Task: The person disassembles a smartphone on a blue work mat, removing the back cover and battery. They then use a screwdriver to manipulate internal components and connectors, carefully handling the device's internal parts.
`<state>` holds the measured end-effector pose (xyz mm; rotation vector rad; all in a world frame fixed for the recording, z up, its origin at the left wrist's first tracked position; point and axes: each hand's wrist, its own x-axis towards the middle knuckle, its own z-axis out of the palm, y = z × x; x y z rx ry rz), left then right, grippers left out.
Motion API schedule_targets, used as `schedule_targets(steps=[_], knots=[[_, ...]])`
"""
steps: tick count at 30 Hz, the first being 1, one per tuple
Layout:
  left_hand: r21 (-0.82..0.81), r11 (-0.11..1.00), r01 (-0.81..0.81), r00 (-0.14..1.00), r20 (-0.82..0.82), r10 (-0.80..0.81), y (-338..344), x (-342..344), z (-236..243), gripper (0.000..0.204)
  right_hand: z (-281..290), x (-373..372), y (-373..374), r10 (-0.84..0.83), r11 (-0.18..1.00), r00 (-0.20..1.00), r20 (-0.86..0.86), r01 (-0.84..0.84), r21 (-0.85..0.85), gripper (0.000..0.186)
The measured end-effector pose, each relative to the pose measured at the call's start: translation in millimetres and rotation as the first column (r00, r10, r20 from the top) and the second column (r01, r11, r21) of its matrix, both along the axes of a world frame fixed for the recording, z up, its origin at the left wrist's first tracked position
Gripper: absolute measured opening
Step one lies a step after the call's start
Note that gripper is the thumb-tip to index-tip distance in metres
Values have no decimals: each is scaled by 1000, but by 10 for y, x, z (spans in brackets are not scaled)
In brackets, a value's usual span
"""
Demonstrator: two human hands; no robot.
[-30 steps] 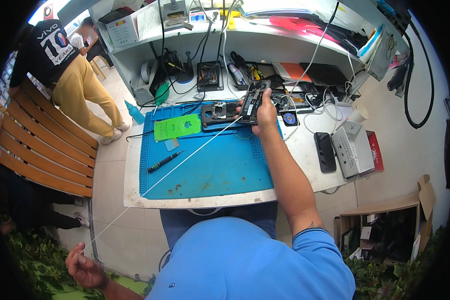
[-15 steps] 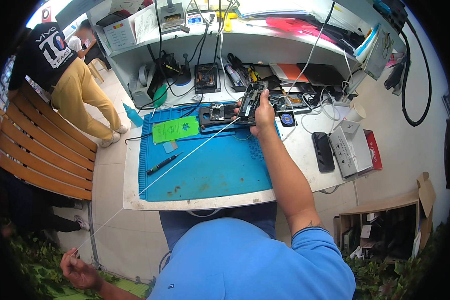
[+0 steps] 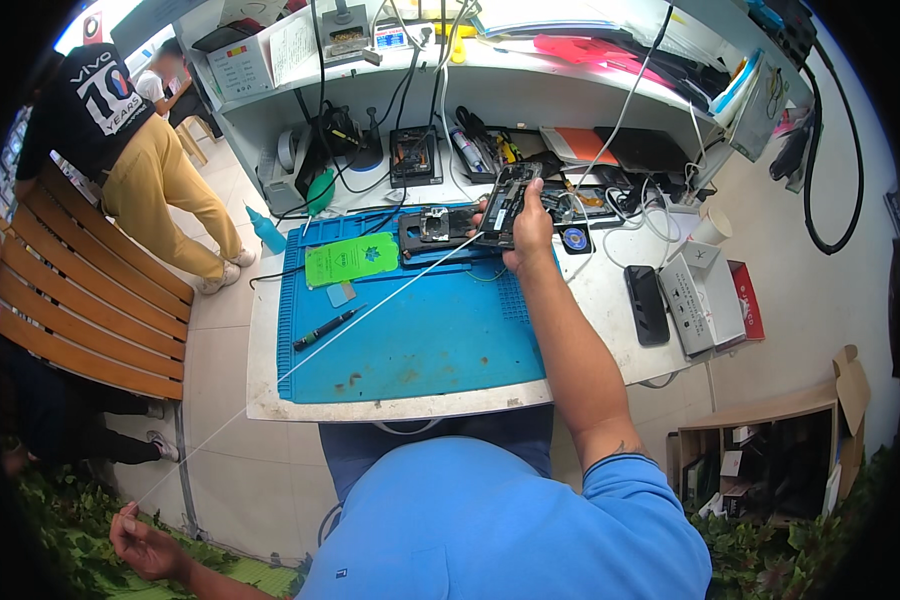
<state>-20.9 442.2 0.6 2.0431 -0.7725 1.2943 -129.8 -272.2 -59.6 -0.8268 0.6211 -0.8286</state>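
My right hand (image 3: 532,222) grips an opened smartphone (image 3: 502,208), its dark inner parts showing, tilted above the far edge of the blue work mat (image 3: 430,345). From the phone's lower left, a thin white adhesive strip (image 3: 379,308) runs taut across the mat and past the table's front left corner. Its other end reaches my left hand (image 3: 146,545), which pinches it far out at the lower left. Beside the phone lies a dark phone part (image 3: 436,228) with a camera opening. A green panel (image 3: 352,260) and a screwdriver (image 3: 326,328) rest on the mat.
A dark phone (image 3: 646,304) and an open white box (image 3: 698,300) stand at the table's right. Cables and tools crowd the back under the shelf (image 3: 370,84). A teal bottle (image 3: 266,232) stands at the left edge. Beyond are a wooden bench (image 3: 90,290) and a standing person (image 3: 140,160).
My left hand has moved slightly farther left, drawing the white strip longer and thinner. My right hand and the phone have shifted only slightly.
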Motion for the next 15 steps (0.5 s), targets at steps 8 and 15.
schedule_targets(steps=[8, 15], knots=[[-83, 991, -104, 995, -10, 104, 222, 162, -88, 19, -23, -2, -18, 10, 1000, 1000, 13, -10, -3, 74], [-87, 976, -201, 980, -12, 201, 462, 285, -136, 23, -32, -3, -28, 5, 1000, 1000, 12, -5, -20, 74]])
